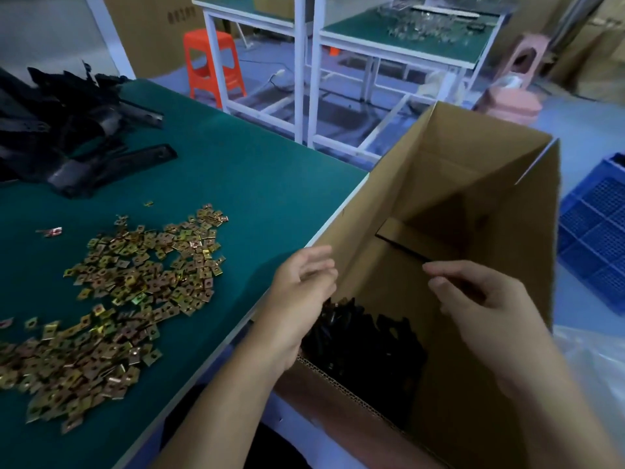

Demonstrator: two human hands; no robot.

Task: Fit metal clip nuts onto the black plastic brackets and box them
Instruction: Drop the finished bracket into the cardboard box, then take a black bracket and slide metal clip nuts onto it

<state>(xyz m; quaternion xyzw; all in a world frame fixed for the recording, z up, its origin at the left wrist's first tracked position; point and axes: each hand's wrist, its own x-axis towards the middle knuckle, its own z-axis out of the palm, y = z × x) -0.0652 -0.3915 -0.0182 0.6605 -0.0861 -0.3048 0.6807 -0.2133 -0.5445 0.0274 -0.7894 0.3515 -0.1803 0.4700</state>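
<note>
1. My right grip (473,299) pinched a black bracket (402,247) over the open cardboard box (507,204).
2. My left grip (301,286) hovered open, fingers relaxed, beside the box's wall.
3. Clip nuts (135,282) lay heaped on the green surface (253,184).

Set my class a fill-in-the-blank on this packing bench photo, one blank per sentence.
1. The clip nuts lie on a ____ table.
2. The right hand pinches a black bracket above the open ____ box.
3. The crate on the floor is ____.
4. The left hand holds ____.
Missing words: green; cardboard; blue; nothing.
</note>
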